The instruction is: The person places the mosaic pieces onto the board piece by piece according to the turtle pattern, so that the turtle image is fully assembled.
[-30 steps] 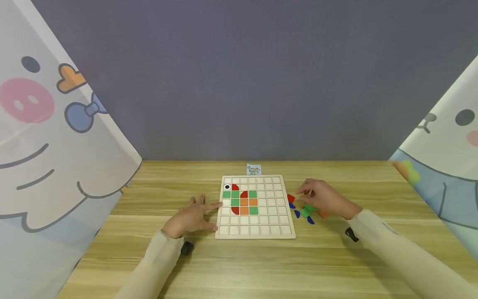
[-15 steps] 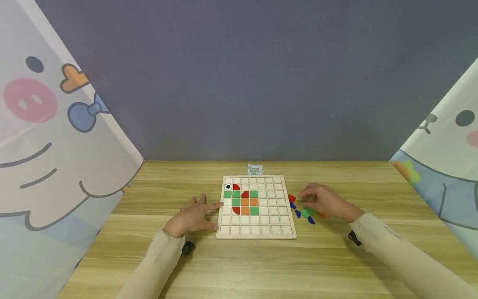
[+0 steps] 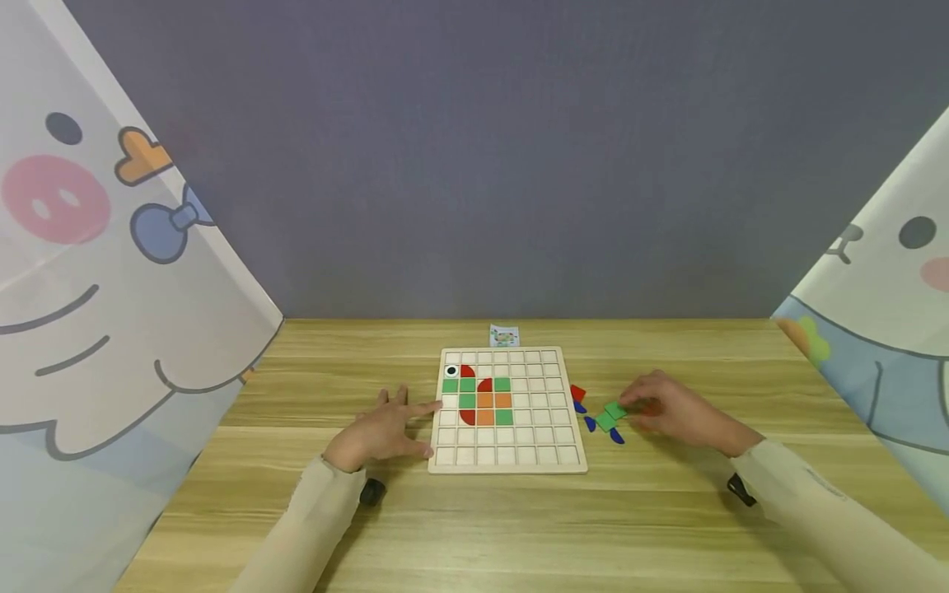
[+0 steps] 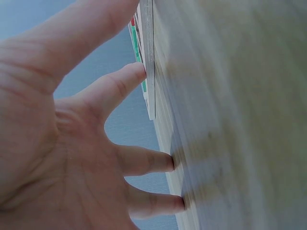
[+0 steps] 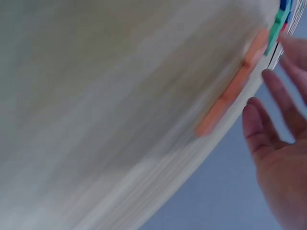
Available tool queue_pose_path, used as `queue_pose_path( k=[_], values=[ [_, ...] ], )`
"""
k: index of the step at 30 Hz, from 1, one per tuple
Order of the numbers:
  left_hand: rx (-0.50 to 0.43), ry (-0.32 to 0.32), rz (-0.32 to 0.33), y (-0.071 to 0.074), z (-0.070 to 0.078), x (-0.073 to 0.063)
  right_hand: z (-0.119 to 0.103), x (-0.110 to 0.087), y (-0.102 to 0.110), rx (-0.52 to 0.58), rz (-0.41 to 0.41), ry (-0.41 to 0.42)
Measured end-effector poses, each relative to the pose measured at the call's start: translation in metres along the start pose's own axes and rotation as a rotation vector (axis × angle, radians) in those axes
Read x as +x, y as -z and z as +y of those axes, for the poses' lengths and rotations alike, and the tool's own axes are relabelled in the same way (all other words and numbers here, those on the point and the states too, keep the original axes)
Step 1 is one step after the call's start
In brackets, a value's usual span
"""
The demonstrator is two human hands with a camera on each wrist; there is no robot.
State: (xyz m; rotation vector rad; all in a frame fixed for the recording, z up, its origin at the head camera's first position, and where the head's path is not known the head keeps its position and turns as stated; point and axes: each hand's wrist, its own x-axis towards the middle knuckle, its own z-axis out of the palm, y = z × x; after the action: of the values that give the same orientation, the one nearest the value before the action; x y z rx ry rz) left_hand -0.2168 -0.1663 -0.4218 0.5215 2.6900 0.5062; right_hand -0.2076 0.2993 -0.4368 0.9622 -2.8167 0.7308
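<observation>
My left hand (image 3: 381,433) has its fingers spread at the left edge of a pale wooden grid board (image 3: 544,457). Two digits touch the board's side and the other fingertips rest on the table, as the left wrist view shows. Green, red and orange tiles and a round eye tile (image 3: 451,371) lie in the grid. Over loose pieces right of the board, my right hand (image 3: 678,412) hovers with loosely bent fingers and nothing visible in them. Orange tiles (image 5: 232,88) lie in a row below it, largely hidden in the head view. Green square tiles (image 3: 607,422) are by its fingertips.
Between board and right hand lie a red tile (image 3: 577,394) and several blue curved pieces (image 3: 617,436). A small picture card (image 3: 504,336) stands behind the board. The wooden table (image 3: 474,527) meets a grey partition (image 3: 474,165) at the back.
My right hand has moved right and slightly toward me, from beside the red tile to over the orange tiles, uncovering the green squares. My left hand has stayed at the board's edge.
</observation>
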Motion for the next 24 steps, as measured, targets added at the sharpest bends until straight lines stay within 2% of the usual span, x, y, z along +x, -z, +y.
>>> queue_pose_path(
  k=[4, 9, 14, 21, 24],
  values=[
    [0.001, 0.002, -0.005, 0.001, 0.0, 0.0, 0.008, -0.013, 0.002, 0.011, 0.024, 0.039],
    [-0.006, 0.005, -0.009, 0.001, -0.002, -0.001, 0.014, -0.024, 0.007, 0.077, 0.01, 0.008],
    [-0.019, 0.004, -0.001, 0.0, -0.004, -0.001, 0.023, -0.027, 0.007, 0.055, 0.007, 0.024],
    [-0.021, 0.002, 0.005, 0.0, -0.003, 0.001, 0.036, -0.033, 0.014, 0.05, 0.067, 0.117],
    [-0.019, 0.002, 0.002, 0.0, -0.003, 0.001, 0.04, -0.035, 0.018, 0.055, 0.073, 0.122]
  ],
)
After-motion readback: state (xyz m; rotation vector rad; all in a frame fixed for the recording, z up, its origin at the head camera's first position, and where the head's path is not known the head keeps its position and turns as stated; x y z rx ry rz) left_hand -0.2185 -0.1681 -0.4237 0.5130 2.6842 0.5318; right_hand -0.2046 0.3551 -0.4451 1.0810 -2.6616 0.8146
